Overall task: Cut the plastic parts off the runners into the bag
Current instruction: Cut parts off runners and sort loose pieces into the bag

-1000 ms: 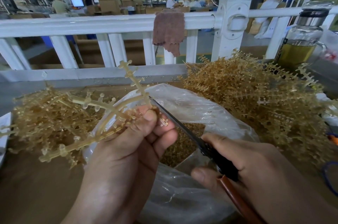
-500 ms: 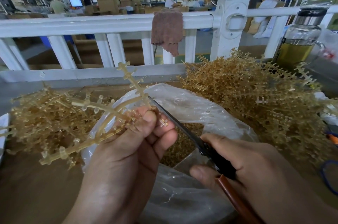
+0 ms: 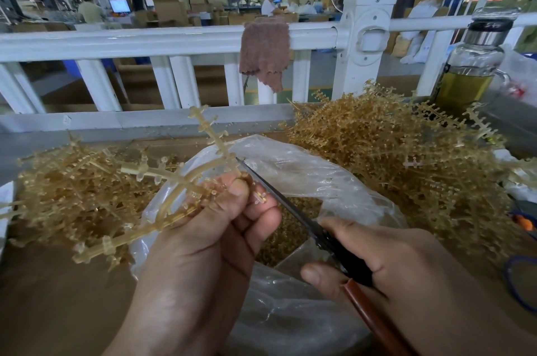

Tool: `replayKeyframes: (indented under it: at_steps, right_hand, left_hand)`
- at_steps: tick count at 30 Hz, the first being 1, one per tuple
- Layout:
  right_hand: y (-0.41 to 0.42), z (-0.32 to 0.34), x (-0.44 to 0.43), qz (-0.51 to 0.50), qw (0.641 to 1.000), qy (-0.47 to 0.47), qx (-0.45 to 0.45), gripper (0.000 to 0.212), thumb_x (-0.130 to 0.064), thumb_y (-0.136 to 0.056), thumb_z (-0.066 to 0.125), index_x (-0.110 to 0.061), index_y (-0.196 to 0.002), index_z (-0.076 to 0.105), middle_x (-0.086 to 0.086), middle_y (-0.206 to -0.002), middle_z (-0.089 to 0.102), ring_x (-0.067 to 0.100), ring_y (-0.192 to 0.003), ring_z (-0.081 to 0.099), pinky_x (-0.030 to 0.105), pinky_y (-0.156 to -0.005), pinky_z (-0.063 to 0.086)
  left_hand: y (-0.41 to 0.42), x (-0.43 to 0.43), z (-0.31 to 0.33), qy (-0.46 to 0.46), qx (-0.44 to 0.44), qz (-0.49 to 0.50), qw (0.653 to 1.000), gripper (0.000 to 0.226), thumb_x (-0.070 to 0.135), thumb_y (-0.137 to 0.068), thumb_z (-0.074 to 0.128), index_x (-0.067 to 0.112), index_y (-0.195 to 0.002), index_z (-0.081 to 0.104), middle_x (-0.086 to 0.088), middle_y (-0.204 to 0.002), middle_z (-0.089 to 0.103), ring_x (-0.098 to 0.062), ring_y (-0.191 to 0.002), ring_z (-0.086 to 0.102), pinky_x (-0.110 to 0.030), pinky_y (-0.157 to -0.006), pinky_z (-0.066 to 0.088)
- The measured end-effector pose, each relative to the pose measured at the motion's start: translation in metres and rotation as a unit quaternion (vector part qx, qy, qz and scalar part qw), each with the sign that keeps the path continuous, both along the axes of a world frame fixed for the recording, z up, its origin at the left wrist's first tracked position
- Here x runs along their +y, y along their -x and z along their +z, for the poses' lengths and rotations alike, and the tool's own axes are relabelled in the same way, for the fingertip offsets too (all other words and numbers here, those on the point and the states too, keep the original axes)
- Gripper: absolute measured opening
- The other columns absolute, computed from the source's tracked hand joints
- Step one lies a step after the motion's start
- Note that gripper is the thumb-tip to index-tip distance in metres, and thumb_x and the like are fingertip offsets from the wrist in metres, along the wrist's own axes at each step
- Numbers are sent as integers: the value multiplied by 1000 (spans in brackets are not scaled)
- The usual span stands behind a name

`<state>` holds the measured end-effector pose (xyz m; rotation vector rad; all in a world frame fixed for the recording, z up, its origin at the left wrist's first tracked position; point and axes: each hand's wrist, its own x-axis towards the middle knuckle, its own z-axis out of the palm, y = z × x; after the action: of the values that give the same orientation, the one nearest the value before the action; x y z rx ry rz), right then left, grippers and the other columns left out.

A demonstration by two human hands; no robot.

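1. Trimming at the desk [image 3: 43, 312]: my left hand [image 3: 203, 242] pinches one branched runner [image 3: 174, 180] between thumb and fingers, over the mouth of the clear plastic bag [image 3: 322, 178]. My right hand [image 3: 401, 271] is wrapped round the scissors [image 3: 280, 200]. Their tip touches the runner just beyond my thumb.
2. The blades look nearly closed; I cannot tell whether a part sits between them.
3. To cut well, I judge, the blades should bite flush where each small part joins its stem. That branch should stay above the bag's mouth, so the piece drops onto the cut parts [image 3: 290, 229] inside, not the desk.
4. My thumb lies close to the blade, so it is best kept back and the runner turned between snips.
5. Count: one runner in hand, one pair of scissors, one bag. There are two heaps of runners, the left heap [image 3: 72, 181] and the right heap [image 3: 392, 158]. One glass bottle [image 3: 470, 65] stands far right, and one brown cloth [image 3: 264, 50] hangs on the white railing [image 3: 145, 39].
6. The cut parts in the bag are too many to count.
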<state>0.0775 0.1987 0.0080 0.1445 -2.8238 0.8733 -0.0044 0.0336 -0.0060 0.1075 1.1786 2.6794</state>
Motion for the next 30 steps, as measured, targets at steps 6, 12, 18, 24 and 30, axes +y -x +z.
replayKeyframes:
  at_steps: [6,12,18,24,30]
  right_hand:
    - [0,1,1,4,1000,-4,-1,70,-84,-65,35,-51,-126,48,-41,-94,55,-16,-93,55,4,-75,39]
    - [1,-3,2,21,1000,16,-3,60,-83,-69,43,-56,-122,40,-31,-100,60,-12,-87,59,13,-78,46]
    - [3,-6,3,40,993,108,6,47,-73,-73,59,-55,-117,56,-39,-87,64,-20,-77,61,-1,-71,40]
    - [3,-8,1,35,978,194,65,46,-79,-72,55,-56,-112,57,-14,-80,68,1,-62,67,10,-57,49]
    - [9,6,-8,9,957,263,122,42,-60,-73,73,-50,-111,59,-17,-90,70,-6,-78,67,1,-67,43]
  left_hand:
    - [0,1,0,-2,1,-2,1000,7,15,-67,69,17,-64,75,-5,-71,71,-12,-62,71,-24,-55,58]
    - [1,0,-1,-6,-2,-14,1000,10,13,-70,66,15,-66,74,-7,-70,69,-14,-62,71,-24,-55,59]
    - [-2,1,1,-9,5,-31,999,12,15,-72,63,15,-66,73,-5,-71,68,-14,-63,71,-23,-55,58]
    - [-5,-2,-1,10,3,-89,996,17,17,-60,76,14,-74,68,-6,-72,62,-14,-60,66,-25,-48,55]
    - [-11,-3,-2,4,-18,-152,988,70,23,-31,103,2,-88,69,-13,-72,63,-20,-54,64,-26,-41,51]
